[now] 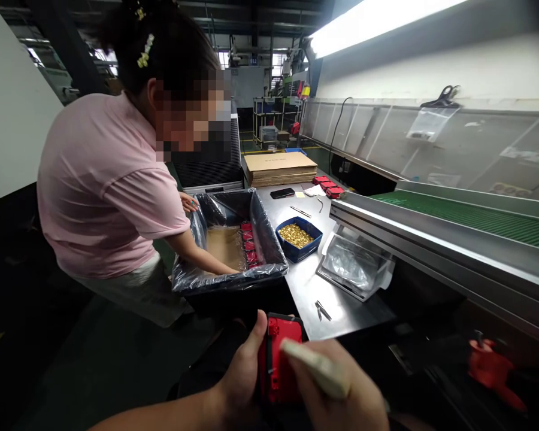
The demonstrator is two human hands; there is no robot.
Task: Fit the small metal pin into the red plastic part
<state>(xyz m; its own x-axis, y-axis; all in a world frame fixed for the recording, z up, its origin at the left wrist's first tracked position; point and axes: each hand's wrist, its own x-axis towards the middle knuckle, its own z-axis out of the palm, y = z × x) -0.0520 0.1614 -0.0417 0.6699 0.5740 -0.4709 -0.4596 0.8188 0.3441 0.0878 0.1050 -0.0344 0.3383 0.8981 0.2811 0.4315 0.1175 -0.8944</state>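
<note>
Low in the middle, my left hand (241,376) is closed round a red plastic part (284,335) with black edges, its thumb along the left side. My right hand (341,389) grips a pale, stick-shaped tool (317,366). The tool's tip lies over the red part's face; I cannot tell whether it touches. Motion blurs the right hand and tool, so the tool's exact kind does not show. Beyond my hands, a black box (233,281) lined with clear plastic contains brown cardboard and a row of red parts (248,245).
A co-worker (112,185) in pink reaches into the box. On the metal table (345,320) stand a blue bin (299,251) of brass-coloured pieces, a plastic-lined tray (353,263), tweezers (323,310) and stacked cardboard (278,167). A green conveyor (476,218) runs along the right.
</note>
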